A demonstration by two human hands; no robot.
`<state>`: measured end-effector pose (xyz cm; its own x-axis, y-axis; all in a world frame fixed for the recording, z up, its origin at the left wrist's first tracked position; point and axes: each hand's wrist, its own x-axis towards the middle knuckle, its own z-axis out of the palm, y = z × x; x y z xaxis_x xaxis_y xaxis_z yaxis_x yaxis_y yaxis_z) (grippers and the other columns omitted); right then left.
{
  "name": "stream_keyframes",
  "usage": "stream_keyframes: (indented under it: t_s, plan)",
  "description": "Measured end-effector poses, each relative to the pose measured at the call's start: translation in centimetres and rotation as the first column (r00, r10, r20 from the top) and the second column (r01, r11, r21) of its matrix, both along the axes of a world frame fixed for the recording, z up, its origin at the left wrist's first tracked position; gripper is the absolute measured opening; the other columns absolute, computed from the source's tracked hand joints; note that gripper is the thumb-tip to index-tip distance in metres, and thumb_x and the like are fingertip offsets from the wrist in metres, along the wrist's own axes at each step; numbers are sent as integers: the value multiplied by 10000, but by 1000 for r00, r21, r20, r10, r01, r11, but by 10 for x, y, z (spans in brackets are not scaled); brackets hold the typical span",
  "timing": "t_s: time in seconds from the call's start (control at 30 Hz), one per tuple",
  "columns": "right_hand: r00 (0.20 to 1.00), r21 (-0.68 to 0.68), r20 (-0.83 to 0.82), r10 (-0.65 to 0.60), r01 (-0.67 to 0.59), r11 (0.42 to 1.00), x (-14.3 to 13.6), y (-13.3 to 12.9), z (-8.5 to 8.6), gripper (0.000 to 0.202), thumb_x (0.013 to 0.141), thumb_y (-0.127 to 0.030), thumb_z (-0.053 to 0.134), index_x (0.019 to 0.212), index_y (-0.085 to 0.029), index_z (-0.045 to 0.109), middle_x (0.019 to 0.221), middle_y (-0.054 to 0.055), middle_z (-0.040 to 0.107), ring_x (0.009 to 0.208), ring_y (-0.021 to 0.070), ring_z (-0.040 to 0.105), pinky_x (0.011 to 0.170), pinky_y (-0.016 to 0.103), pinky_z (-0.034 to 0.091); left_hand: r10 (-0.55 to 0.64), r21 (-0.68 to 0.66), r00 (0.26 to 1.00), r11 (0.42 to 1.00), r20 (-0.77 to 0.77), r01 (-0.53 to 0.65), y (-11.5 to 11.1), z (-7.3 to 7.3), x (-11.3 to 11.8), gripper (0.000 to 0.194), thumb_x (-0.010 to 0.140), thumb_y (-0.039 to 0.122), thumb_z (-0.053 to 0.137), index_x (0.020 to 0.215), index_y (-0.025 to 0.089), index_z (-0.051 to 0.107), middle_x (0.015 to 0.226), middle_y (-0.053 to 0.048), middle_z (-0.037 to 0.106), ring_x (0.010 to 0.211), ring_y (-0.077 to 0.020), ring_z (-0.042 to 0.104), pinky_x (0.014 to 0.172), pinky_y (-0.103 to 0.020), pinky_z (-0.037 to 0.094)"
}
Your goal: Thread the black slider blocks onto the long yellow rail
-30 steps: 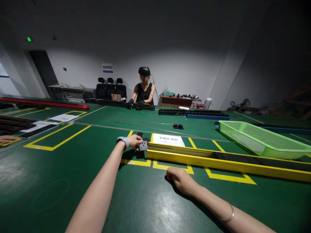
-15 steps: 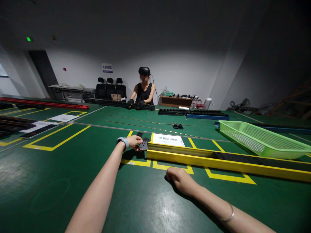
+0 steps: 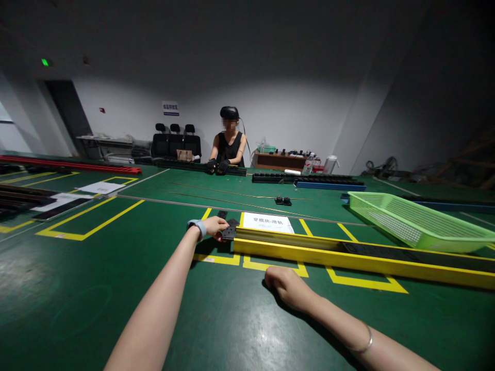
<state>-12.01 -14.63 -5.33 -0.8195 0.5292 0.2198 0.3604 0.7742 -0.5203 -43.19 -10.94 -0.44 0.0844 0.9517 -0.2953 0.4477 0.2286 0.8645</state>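
Note:
Near the middle of the view, my left hand (image 3: 215, 227) pinches a small black module (image 3: 229, 233) at the left end of a long yellow rail (image 3: 309, 253). The module sits right by the rail's open end. Farther right, black pieces (image 3: 363, 250) lie inside the rail's channel. Another small black piece (image 3: 222, 214) is on the table just behind my left hand. My right hand (image 3: 286, 287) rests on the green table in front of the rail, its fingers curled; whether anything is in them is hidden.
A light green basket (image 3: 421, 221) stands behind the rail at right. A paper label (image 3: 266, 222), thin rods (image 3: 240, 206) and two small black parts (image 3: 282, 201) lie beyond. Across the table a person (image 3: 231, 147) in black gloves handles a black rail.
The black module in my left hand has tilted flatter at the rail's end. My right hand has stayed in place. Across the table, the person's gloved hands have come closer together.

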Motion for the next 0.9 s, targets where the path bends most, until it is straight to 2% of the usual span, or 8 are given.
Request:
stream_keyframes:
  t_s: [0.27, 0.53, 0.9]
  plan:
    - [1000, -7, -6, -5, 5, 1000, -1, -1, 2, 257, 677, -4, 374, 697, -174, 566, 686, 7, 590, 646, 126, 518, 621, 198, 357, 5, -10, 1000, 1000, -15, -5, 3, -4, 1, 282, 742, 415, 599, 852, 158, 559, 599, 3, 598, 533, -146, 561, 624, -309, 456]
    - [1000, -10, -11, -8, 8, 1000, 0, -2, 2, 254, 657, -1, 369, 695, -173, 552, 688, 3, 589, 645, 121, 518, 616, 195, 351, 2, 19, 999, 1000, -49, -1, 1, -1, 1, 238, 760, 385, 584, 789, 158, 515, 551, 19, 565, 513, -135, 556, 580, -274, 446]
    - [1000, -7, -5, -8, 8, 1000, -1, -2, 4, 252, 651, 2, 369, 683, -170, 550, 680, 4, 585, 631, 120, 506, 599, 193, 339, -13, 49, 1000, 999, -27, 14, 0, -2, 0, 152, 831, 298, 489, 907, 167, 482, 657, 14, 568, 510, -125, 565, 556, -278, 470]
